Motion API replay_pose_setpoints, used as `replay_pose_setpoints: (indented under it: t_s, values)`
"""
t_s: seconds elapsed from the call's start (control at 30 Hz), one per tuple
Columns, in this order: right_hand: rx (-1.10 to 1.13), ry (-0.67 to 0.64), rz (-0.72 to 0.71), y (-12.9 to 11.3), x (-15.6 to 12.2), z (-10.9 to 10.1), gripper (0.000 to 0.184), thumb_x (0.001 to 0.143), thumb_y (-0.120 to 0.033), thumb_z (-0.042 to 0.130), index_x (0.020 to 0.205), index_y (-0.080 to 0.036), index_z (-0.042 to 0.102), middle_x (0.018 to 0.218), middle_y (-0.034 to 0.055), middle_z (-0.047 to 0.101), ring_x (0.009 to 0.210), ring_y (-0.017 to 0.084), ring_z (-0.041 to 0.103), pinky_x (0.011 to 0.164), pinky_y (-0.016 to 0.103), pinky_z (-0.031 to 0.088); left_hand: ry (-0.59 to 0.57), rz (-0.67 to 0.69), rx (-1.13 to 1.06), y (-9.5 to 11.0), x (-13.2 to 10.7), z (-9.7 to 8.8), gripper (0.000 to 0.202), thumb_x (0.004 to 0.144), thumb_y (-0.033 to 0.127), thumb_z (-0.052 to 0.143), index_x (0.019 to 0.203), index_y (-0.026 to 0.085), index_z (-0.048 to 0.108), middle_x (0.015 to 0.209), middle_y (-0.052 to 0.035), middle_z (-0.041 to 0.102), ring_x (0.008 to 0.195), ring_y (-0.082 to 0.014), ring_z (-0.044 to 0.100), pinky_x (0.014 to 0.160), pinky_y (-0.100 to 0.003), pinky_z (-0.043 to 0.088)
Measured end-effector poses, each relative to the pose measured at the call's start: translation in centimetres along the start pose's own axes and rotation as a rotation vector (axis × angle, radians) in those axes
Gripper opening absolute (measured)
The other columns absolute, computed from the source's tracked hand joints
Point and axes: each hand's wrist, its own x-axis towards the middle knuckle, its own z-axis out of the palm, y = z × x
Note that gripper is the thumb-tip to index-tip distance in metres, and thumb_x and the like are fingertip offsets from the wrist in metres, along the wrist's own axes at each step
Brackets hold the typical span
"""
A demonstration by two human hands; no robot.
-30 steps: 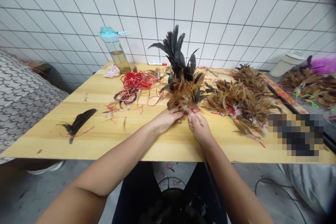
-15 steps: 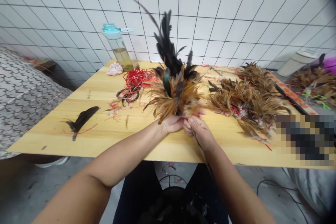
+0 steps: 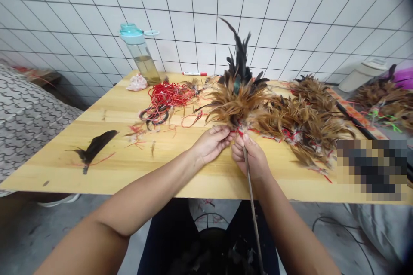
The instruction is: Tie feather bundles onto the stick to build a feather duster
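Note:
My right hand is closed round the thin stick of a feather duster, just below its feathers. The duster's brown feathers fan out with long black ones standing up at the top, and its bare stick runs down past the table edge over my lap. Red string is wound at the base of the feathers. My left hand pinches that string at the left of the binding, fingertips together and close to the right hand. The exact grip of those fingertips is partly hidden.
Tangled red string and black loops lie left of the duster, with a water bottle behind. A red marker lies near the wall. Bundled brown feathers cover the right side. One black feather lies at left.
The duster has turned and shifted right, and its stick now shows more fully below my right hand. My left hand has come out from under the feathers to the string at the binding.

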Motion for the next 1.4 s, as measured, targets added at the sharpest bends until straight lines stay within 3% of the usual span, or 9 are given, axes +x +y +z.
replay_pose_setpoints:
  t_s: [0.13,0.37,0.57,0.7,0.83,0.93,1.03,1.4]
  values:
    - [0.134,0.097,0.028,-0.5,0.2,-0.4,0.047,0.086,-0.048,0.062,0.062,-0.020,0.035,0.056,-0.0085,0.016,0.047,0.007,0.008,0.038,0.019,0.015,0.005,0.082,0.057,0.0,-0.4,0.3,0.016,0.072,0.022,0.078,0.083,0.011,0.070,0.084,-0.0047,0.070,0.071,-0.0068,0.059,0.065,-0.018,0.045]
    - [0.205,0.103,0.096,-0.8,0.3,-0.5,0.045,0.092,-0.046,0.053,0.061,-0.020,0.033,0.057,-0.0077,0.014,0.047,0.009,0.008,0.037,0.017,0.020,-0.093,0.426,0.403,-0.5,-0.9,0.7,0.015,0.080,0.028,0.070,0.089,0.017,0.073,0.095,-0.0045,0.071,0.074,-0.0087,0.056,0.072,-0.024,0.044]
    - [0.207,0.086,0.131,-0.6,0.4,-0.4,0.045,0.092,-0.045,0.053,0.061,-0.020,0.033,0.056,-0.0076,0.015,0.047,0.009,0.009,0.037,0.017,0.021,-0.076,0.432,0.454,-0.1,-0.8,1.0,0.017,0.084,0.032,0.065,0.087,0.015,0.067,0.085,-0.0040,0.069,0.074,-0.0098,0.058,0.068,-0.023,0.044]
    - [0.241,0.051,0.173,-0.5,0.4,-0.5,0.043,0.091,-0.043,0.056,0.063,-0.020,0.035,0.057,-0.0074,0.018,0.046,0.008,0.011,0.037,0.016,0.022,-0.025,0.451,0.531,0.3,-0.6,1.2,0.016,0.081,0.025,0.065,0.091,0.016,0.057,0.073,0.0016,0.063,0.067,-0.0082,0.056,0.066,-0.022,0.044]
    - [0.253,0.018,0.192,-0.4,0.4,-0.5,0.041,0.091,-0.043,0.058,0.064,-0.019,0.037,0.057,-0.0077,0.018,0.046,0.007,0.013,0.037,0.016,0.020,0.011,0.595,0.771,0.5,-0.7,1.2,0.013,0.080,0.020,0.064,0.086,0.018,0.053,0.072,0.0036,0.057,0.064,-0.0075,0.053,0.063,-0.021,0.042]
    - [0.223,0.008,0.200,-0.2,0.4,-0.5,0.041,0.090,-0.045,0.058,0.065,-0.019,0.038,0.056,-0.0080,0.019,0.046,0.007,0.012,0.037,0.015,0.020,0.001,0.725,1.038,0.7,-0.9,1.1,0.003,0.082,0.017,0.061,0.083,0.017,0.058,0.076,0.0013,0.061,0.068,-0.0091,0.055,0.066,-0.023,0.044]
    - [0.173,0.009,0.215,0.0,0.4,-0.5,0.043,0.090,-0.047,0.057,0.064,-0.019,0.038,0.056,-0.0082,0.019,0.046,0.007,0.011,0.036,0.015,0.020,-0.021,0.826,1.213,1.1,-1.0,1.0,0.006,0.083,0.012,0.058,0.084,0.017,0.061,0.079,-0.0004,0.065,0.073,-0.0109,0.058,0.071,-0.024,0.045]
    - [0.001,0.055,0.171,0.5,0.3,-0.2,0.043,0.084,-0.052,0.065,0.065,-0.020,0.042,0.054,-0.0083,0.023,0.045,0.006,0.015,0.037,0.017,0.018,-0.111,0.940,1.423,2.3,-1.4,0.6,0.010,0.087,0.015,0.055,0.078,0.018,0.059,0.077,-0.0027,0.064,0.075,-0.0152,0.058,0.074,-0.029,0.044]
